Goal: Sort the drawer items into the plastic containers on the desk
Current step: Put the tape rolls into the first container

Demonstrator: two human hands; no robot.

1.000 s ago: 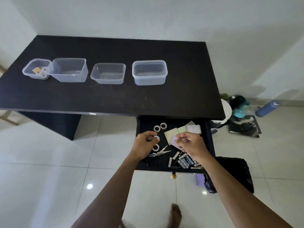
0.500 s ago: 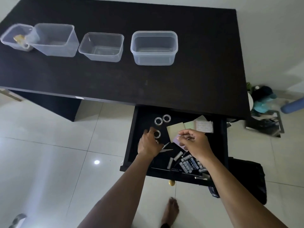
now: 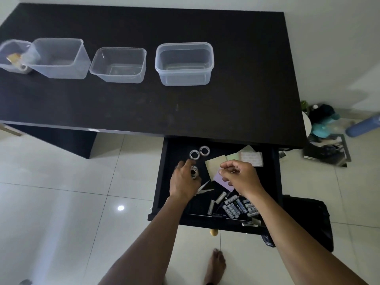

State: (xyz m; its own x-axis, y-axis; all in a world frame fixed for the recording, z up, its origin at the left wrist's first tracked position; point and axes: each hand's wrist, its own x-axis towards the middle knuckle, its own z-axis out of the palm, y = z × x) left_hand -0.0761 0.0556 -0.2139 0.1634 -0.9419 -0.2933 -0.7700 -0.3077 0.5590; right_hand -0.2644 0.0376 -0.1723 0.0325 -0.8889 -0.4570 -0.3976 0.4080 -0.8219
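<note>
The open black drawer [image 3: 163, 182] under the desk holds two clear tape rolls [image 3: 194, 154] at the back left. It also holds yellow and green sticky notes [image 3: 213, 164], a purple note [image 3: 219, 178], scissors [image 3: 203, 189] and several batteries [image 3: 236, 206]. My left hand [image 3: 184, 182] is inside the drawer, fingers curled around small tape rolls [image 3: 194, 171]. Over the notes, my right hand [image 3: 240, 174] is pinched shut, with nothing visible in it. Several clear plastic containers stand in a row on the desk: a small one [image 3: 7, 64] with tape in it, then three more [image 3: 59, 58] [image 3: 119, 66] [image 3: 185, 64].
The black desk [image 3: 144, 103] spans the upper view. A black bag [image 3: 308, 221] lies on the floor right of the drawer. A blue bottle [image 3: 362, 126] and clutter [image 3: 324, 145] lie further right. My bare foot [image 3: 214, 266] stands on white tiles below the drawer's brass knob [image 3: 213, 232].
The view has tilted down and closer to the drawer. My left hand has shifted slightly toward the back of the drawer, still curled on the small tape rolls. The right hand stays pinched over the notes.
</note>
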